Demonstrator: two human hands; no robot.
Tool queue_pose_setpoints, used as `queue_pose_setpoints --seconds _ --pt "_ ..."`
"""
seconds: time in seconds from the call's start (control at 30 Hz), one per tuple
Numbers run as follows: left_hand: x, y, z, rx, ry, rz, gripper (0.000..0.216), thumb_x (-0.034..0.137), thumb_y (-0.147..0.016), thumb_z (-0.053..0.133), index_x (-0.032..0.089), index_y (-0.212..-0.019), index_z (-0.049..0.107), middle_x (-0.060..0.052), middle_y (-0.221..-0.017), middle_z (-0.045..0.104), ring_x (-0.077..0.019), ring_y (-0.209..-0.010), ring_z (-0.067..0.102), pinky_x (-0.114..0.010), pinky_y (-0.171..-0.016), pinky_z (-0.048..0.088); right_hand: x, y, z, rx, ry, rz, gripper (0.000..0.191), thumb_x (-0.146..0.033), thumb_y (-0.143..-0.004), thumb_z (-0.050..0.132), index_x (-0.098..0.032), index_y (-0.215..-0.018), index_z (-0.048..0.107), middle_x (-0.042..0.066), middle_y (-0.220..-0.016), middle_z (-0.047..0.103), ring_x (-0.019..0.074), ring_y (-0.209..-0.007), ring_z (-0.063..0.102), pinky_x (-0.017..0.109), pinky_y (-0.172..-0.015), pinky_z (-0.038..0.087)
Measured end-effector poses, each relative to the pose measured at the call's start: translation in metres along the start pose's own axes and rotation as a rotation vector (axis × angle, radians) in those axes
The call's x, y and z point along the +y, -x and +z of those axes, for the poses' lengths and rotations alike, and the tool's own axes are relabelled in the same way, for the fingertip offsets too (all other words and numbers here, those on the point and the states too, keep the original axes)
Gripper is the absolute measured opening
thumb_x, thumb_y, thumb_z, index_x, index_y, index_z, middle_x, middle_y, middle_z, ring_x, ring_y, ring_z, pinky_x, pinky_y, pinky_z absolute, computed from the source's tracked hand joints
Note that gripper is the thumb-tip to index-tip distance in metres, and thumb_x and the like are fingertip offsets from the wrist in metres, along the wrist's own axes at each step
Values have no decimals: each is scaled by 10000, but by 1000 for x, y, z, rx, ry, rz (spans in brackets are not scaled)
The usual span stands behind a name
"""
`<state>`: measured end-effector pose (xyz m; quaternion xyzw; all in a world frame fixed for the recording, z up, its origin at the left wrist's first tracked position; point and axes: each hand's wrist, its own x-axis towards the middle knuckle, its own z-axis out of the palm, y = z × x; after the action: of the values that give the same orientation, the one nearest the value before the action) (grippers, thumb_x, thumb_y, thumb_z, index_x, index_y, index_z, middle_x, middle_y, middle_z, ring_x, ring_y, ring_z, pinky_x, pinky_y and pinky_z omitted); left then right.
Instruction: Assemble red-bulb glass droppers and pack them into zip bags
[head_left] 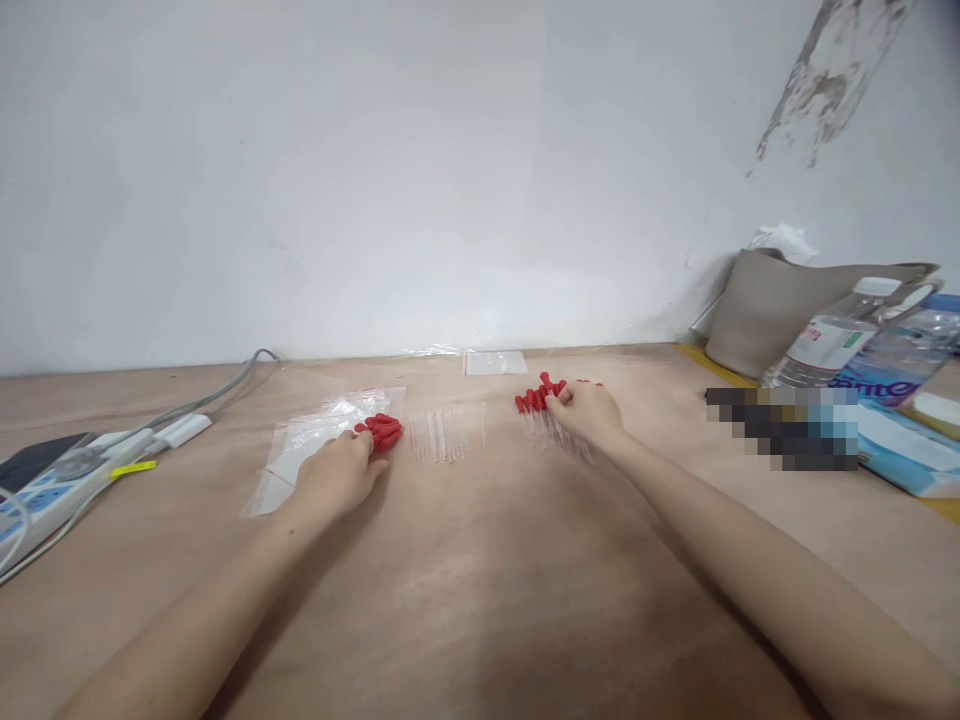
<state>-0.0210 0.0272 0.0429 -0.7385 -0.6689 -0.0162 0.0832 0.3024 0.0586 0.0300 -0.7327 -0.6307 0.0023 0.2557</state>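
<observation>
the left hand (337, 475) lies palm down on the brown table (480, 600), its fingertips curled onto a small heap of red caps (384, 430); whether it pinches one cannot be told. the heap lies at the 3 o'clock edge of a clear zip bag (315, 445), which spreads flat under and beside the hand.

the right hand (589, 410) rests knuckles up, fingers bent over a cluster of red-capped droppers (534, 400) at its 9 o'clock side, with their clear stems fanned out towards 6 o'clock. its fingertips are hidden, so a grip cannot be told.

between the hands, a row of bare clear tubes (446, 435) lies side by side, just beside the red caps. at 12 o'clock from them, near the white wall (375, 180), lies a small zip bag (493, 362).

far out at 9 o'clock sits a white device (45, 485) with a grey cable (217, 390). at 3 o'clock a water bottle (832, 345) lies against a grey bag (772, 300).
</observation>
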Motion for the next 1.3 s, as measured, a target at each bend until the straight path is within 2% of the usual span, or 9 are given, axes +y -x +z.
queue_pose_setpoints --seconds 0.23,0.53,0.63,0.77,0.83,0.93,1.13,1.23,1.3 --pt "-3 -4 11 -31 -10 12 131 298 -795 410 181 -789 468 -91 -867 600 -262 -765 583 -296 -527 376 -15 -4 28 -14 217 -8 266 -306 -754 434 -152 -665 631 97 -682 640 223 -685 578 341 -674 305" --pt "8 2 4 -25 -13 48 92 181 -788 404 163 -839 479 -93 -796 589 -251 -722 577 -305 -554 385 -22 5 25 2 191 -103 327 -335 -808 375 -150 -736 635 102 -718 650 223 -728 588 384 -745 301" --pt "22 7 4 95 190 154 145 195 -813 397 168 -927 483 -76 -864 575 -221 -774 568 -309 -620 416 -44 9 31 -92 74 -124 279 -306 -796 403 -160 -816 639 108 -838 655 223 -817 590 326 -704 359" --pt "49 17 20 312 549 356 204 258 -865 383 196 -994 527 -55 -934 541 -176 -834 550 -286 -696 443 -73 4 49 -228 5 -70 295 -336 -767 462 -141 -886 647 142 -947 639 245 -870 594 290 -642 414" --pt "59 20 32 318 660 413 198 271 -860 416 192 -982 550 -45 -893 539 -160 -809 548 -277 -712 451 -82 -1 59 -249 6 -58 326 -338 -757 485 -113 -935 640 170 -975 629 259 -894 592 300 -665 428" --pt "64 20 47 266 763 379 231 311 -842 464 193 -1021 549 -44 -899 550 -158 -786 558 -275 -681 471 -89 -4 69 -271 3 -47 312 -275 -761 491 -89 -970 627 193 -1004 616 261 -910 590 310 -705 434" --pt "59 14 57 206 967 282 338 336 -816 515 179 -1115 510 -58 -939 595 -169 -844 587 -303 -724 510 -79 14 59 -224 -30 -91 268 -227 -828 406 -56 -943 578 200 -922 615 261 -860 591 331 -695 424" --pt "60 16 53 209 976 315 234 332 -800 536 182 -972 588 -62 -988 584 -168 -855 587 -291 -713 514 -55 38 46 -156 -126 -250 252 -280 -883 331 -133 -964 519 103 -905 611 174 -819 576 282 -711 419" --pt "63 17 51 223 955 347 185 332 -795 543 180 -863 624 -66 -1018 571 -173 -871 581 -286 -712 506 -34 56 39 -63 -296 -478 193 -266 -873 363 -146 -898 513 72 -819 605 158 -763 562 272 -684 425"
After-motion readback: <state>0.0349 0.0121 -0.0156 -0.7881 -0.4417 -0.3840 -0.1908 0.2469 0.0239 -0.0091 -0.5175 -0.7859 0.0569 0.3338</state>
